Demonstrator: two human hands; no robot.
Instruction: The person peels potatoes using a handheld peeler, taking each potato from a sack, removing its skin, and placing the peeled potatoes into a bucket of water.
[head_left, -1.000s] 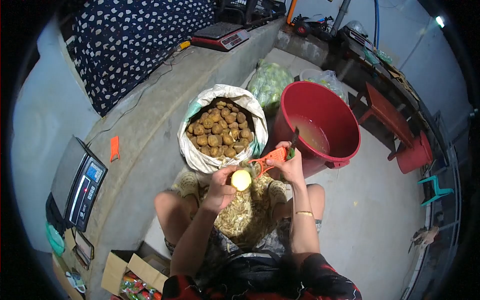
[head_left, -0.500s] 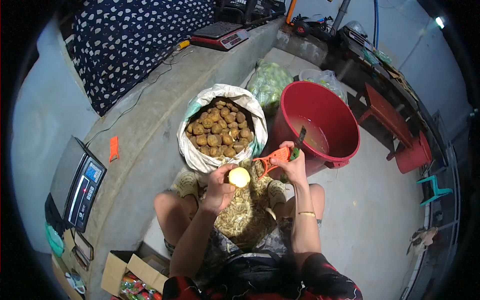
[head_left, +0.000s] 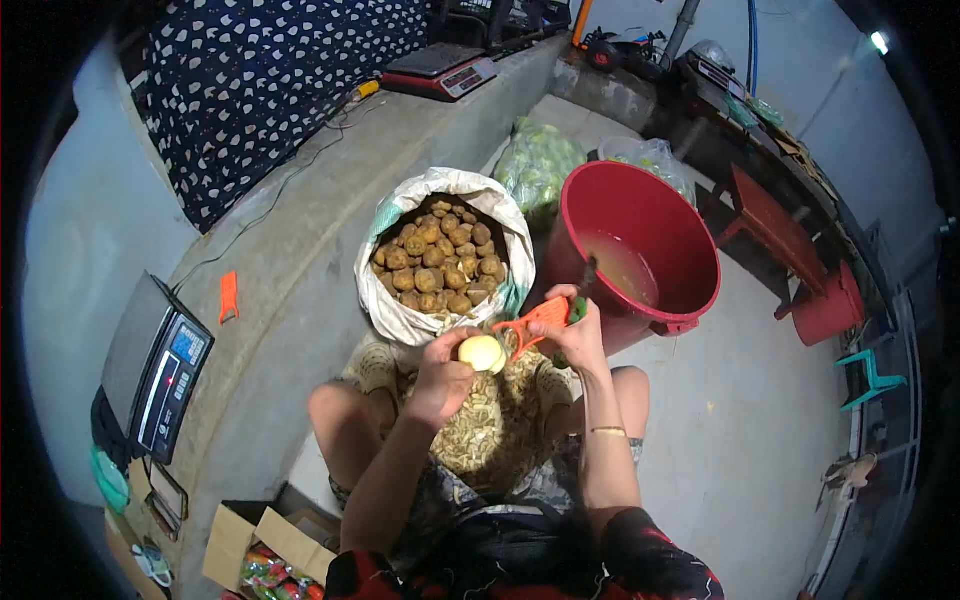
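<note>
My left hand (head_left: 440, 382) grips a peeled pale-yellow potato (head_left: 480, 353) over the heap of peelings (head_left: 478, 430) between my feet. Closed around an orange peeler (head_left: 546, 318), my right hand (head_left: 583, 342) is just right of the potato. The peeler's head is close to the potato's right side, where a pale slice or strip shows; contact is hard to make out. A dark blade (head_left: 588, 275) and a bit of green, seemingly a knife, also stick out from my right hand. Beyond my hands stands an open white sack (head_left: 376, 305) of brown unpeeled potatoes (head_left: 433, 256).
A large red bucket (head_left: 692, 235) with some liquid stands right of the sack. Behind it sit plastic bags of green produce (head_left: 538, 165). On the left concrete ledge lie another orange peeler (head_left: 229, 297) and a scale (head_left: 172, 385). A cardboard box (head_left: 232, 545) is at lower left.
The peeler in my right hand has moved left and slightly down to the potato. A pale strip now shows at the potato's right side. My left hand has barely moved.
</note>
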